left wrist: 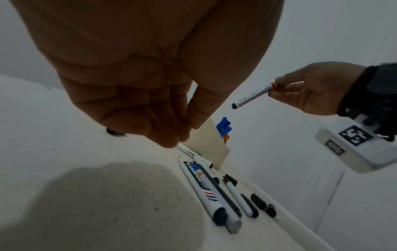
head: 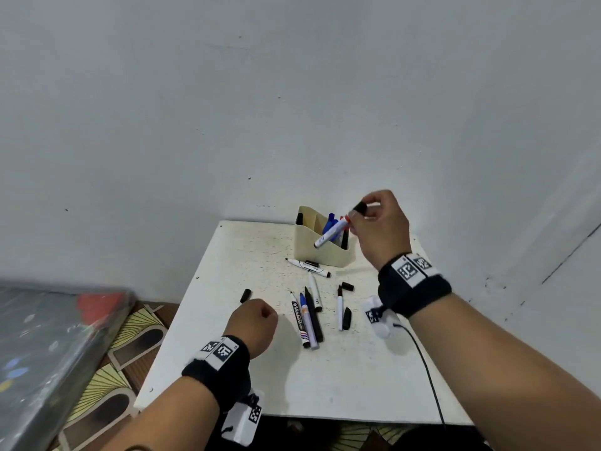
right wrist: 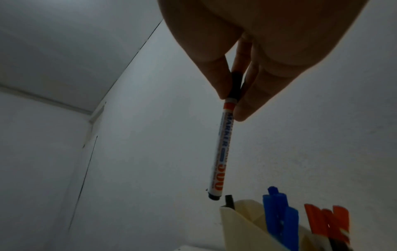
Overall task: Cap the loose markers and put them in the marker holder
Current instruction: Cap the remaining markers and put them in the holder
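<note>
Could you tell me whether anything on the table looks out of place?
Yes: several uncapped markers lie in front of the marker holder, with loose black caps scattered beside them. Nothing looks spilled or broken.

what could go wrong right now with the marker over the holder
1. The right hand pinches the capped marker only at its cap end, and the marker hangs tilted above the marker holder; it may catch the rim or a divider instead of dropping in.
2. The blue-capped markers and the orange-capped markers already fill one side, so it could jam there.
3. The uncapped markers lie on the table, where their tips may dry or mark it.
</note>
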A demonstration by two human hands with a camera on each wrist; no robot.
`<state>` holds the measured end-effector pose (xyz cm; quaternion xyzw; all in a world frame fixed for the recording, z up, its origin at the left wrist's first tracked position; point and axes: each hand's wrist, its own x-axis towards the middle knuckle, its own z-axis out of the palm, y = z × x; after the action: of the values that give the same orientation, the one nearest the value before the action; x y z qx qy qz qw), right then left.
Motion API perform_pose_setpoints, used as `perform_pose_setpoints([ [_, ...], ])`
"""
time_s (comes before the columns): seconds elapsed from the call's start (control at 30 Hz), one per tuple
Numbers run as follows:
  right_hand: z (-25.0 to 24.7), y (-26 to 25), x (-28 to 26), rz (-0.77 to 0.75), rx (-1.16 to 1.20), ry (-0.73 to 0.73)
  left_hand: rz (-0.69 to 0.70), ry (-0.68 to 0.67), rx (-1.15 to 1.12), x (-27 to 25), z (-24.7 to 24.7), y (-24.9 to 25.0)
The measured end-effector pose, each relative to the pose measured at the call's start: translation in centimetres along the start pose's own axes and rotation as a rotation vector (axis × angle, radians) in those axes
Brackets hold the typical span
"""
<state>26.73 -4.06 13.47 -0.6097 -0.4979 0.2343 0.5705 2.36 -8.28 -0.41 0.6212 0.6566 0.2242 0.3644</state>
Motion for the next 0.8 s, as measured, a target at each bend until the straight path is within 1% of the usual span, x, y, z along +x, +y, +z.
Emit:
perform_pose_setpoints([
  [0.1,3.1,0.2,3.6,-0.090,-0.131,0.000,-0.041,-0.012,0.039,1.7,0.2,-0.9],
  [0.2,6.4,1.1,6.6,-0.151,-0.267,-0.054,-0.066,-0.015,0.090,3.6,0.7,-1.7],
  [0.37,10.3,3.3,9.0,-0.150,-0.583,-0.175,-0.082,-0.006,0.123,5.0,0.6,-2.5],
  [0.43,11.1,4.0,9.3,-0.132,-0.668,-0.209,-0.085,0.021,0.125,5.4,0.2,-2.9],
  [0.53,12.1,5.4,9.6,-0.131,-0.735,-0.257,-0.103,0.069,0.119,5.8,-0.4,-3.3],
  [0.63,12.7,6.5,10.0,-0.135,-0.821,-0.332,-0.109,0.055,0.116,5.9,-0.2,-3.2],
  [0.7,12.8,7.1,10.2,-0.186,-0.852,-0.360,-0.113,0.034,0.106,5.9,0.3,-3.0],
  [0.8,13.0,7.9,10.2,-0.314,-0.929,-0.407,-0.110,-0.001,0.093,5.7,0.9,-2.9],
])
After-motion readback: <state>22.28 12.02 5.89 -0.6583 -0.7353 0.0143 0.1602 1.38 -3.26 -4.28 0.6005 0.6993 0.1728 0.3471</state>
